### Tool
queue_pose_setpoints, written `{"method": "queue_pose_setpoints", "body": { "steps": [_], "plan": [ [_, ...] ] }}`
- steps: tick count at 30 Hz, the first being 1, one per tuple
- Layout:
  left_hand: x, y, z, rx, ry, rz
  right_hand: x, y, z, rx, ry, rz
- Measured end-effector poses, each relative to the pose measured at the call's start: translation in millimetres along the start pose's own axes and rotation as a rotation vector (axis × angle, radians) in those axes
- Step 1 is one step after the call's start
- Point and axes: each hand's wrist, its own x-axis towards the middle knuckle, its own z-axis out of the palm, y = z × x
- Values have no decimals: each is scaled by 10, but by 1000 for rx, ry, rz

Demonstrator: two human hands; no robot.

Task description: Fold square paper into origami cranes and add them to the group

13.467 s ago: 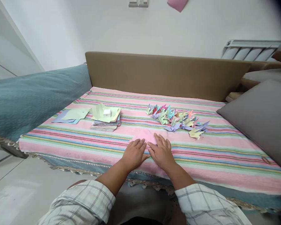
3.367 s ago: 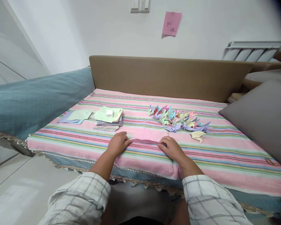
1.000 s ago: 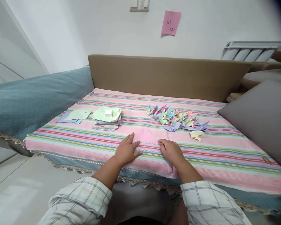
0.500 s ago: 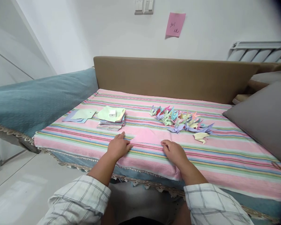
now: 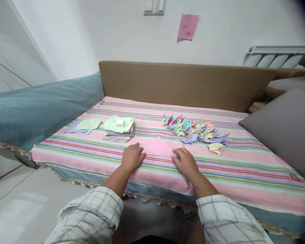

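Note:
A pink sheet of paper [image 5: 158,147], folded into a triangle, lies on the striped cloth in front of me with its peak pointing away. My left hand [image 5: 132,157] is at its left corner, thumb and forefinger close about the edge. At the right corner, my right hand [image 5: 187,163] has the paper between thumb and bent fingers. Folded paper cranes [image 5: 190,130] in many colours are grouped beyond my right hand, and a cream crane [image 5: 215,147] lies nearest to it. Behind my left hand is a stack of paper sheets [image 5: 118,136].
A small white box-like object [image 5: 120,123] rests on the stack. Loose green and purple sheets [image 5: 87,124] lie farther left. A grey cushion [image 5: 284,125] bounds the right side, a brown backrest [image 5: 180,84] the rear, and a blue-covered armrest [image 5: 53,101] the left.
My left hand has moved right and closed in on the paper's left corner. My right hand has shifted slightly left onto the other corner. The view has turned a little.

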Motion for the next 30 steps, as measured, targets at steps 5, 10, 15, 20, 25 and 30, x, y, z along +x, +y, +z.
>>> {"method": "queue_pose_setpoints", "body": {
  "steps": [5, 10, 15, 20, 25, 30],
  "plan": [
    [11, -6, 6, -40, 7, -12, 11, 27, 53, -33, 5, 60],
    [9, -12, -15, -193, 38, -2, 19, 25, 11, 32, 25, 32],
    [-7, -32, -15, -240, 35, 8, -8, 13, -47, 124, -5, -41],
    [-29, -44, -16, -150, -7, 69, -11, 26, -34, 114, -24, -20],
    [-55, 21, -60, -103, -28, 97, 0, 21, -15, 68, -58, 23],
    [-73, 28, -43, -95, -36, 79, -7, 24, -12, 37, -87, 29]
  ]
}}
